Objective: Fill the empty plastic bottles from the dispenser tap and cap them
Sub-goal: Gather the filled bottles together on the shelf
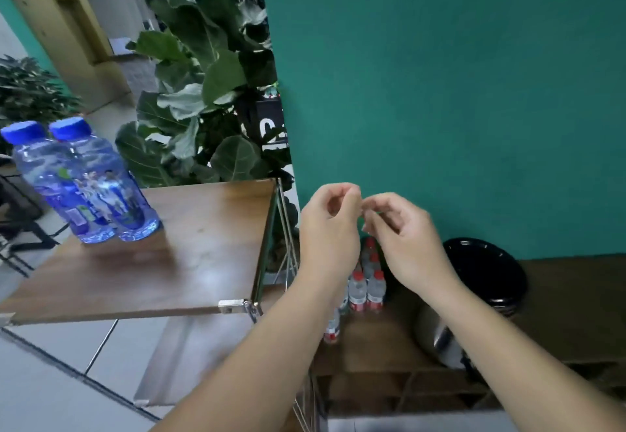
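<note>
Two clear blue plastic bottles with blue caps screwed on, one point(54, 188) beside the other point(111, 181), stand close together at the far left of a wooden table point(203, 262). To the right of the table, my left hand point(330, 225) and my right hand point(403, 238) are raised in mid-air in front of the teal wall. Both have curled fingers, and their fingertips meet. I see nothing held in either hand. No dispenser tap is plainly visible.
Several small red-capped bottles point(367, 286) stand on a lower wooden surface behind my hands. A steel container with a black lid point(487, 272) sits to their right. A large leafy plant point(203, 76) stands behind the table, whose metal-edged corner point(237, 306) juts near my left forearm.
</note>
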